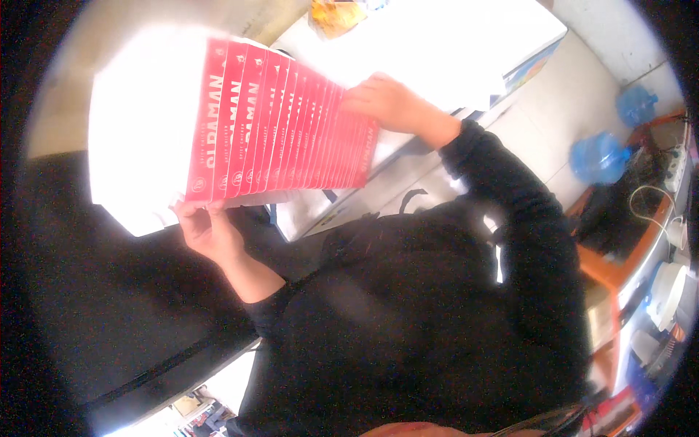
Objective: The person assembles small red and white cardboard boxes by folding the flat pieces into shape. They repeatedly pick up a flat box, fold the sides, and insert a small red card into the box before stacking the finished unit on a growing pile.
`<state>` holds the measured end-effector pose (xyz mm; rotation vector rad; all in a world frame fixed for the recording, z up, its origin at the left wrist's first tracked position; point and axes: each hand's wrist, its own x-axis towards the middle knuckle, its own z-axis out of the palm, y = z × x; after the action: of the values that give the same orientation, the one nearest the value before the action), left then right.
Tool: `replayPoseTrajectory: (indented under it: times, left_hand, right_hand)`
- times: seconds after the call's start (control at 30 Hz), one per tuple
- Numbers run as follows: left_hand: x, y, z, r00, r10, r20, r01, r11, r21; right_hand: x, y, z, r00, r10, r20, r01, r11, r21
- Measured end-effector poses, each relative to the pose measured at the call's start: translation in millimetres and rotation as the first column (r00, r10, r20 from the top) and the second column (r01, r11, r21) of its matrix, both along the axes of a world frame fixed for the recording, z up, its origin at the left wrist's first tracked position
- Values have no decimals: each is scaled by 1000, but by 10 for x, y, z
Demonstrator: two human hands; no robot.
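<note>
A fanned stack of red printed sheets spreads out between my hands, each sheet overlapping the one beside it so that a strip of white lettering shows on each. At its lower left corner my left hand pinches the edge, fingers closed on it. Over at the upper right end, my right hand has its fingers curled over the sheets' edge. To the left of the red strips lies a broad white area, too overexposed to tell whether it belongs to the sheets.
A white tabletop stretches behind the sheets, with an orange-yellow packet at its far side. A black surface lies at left. Blue water jugs and an orange-framed piece of furniture stand at right.
</note>
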<state>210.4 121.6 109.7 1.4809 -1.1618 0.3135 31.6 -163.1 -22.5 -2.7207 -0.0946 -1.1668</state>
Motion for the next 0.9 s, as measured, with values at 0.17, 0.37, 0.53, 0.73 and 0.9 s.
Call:
replayPoseTrajectory:
  times: [0.17,0.37,0.53,0.73,0.9]
  left_hand:
    - [18,-5,14,1000,0,25,0,1000,3]
    - [-79,-65,43,999,-42,-10,41,998,-39]
    - [-24,-41,0,999,-35,0,35,999,-18]
    - [-22,-51,6,997,-55,51,56,998,-23]
    - [-36,-39,-8,999,-32,32,32,999,-2]
  right_hand:
    - [32,-24,42,997,-15,70,20,997,-77]
    - [78,-40,120,999,15,45,-12,997,-75]
    - [117,-39,169,999,-6,45,7,1000,-12]
    - [174,-35,309,990,-14,141,32,992,-120]
    - [190,-49,310,998,-9,64,12,999,-52]
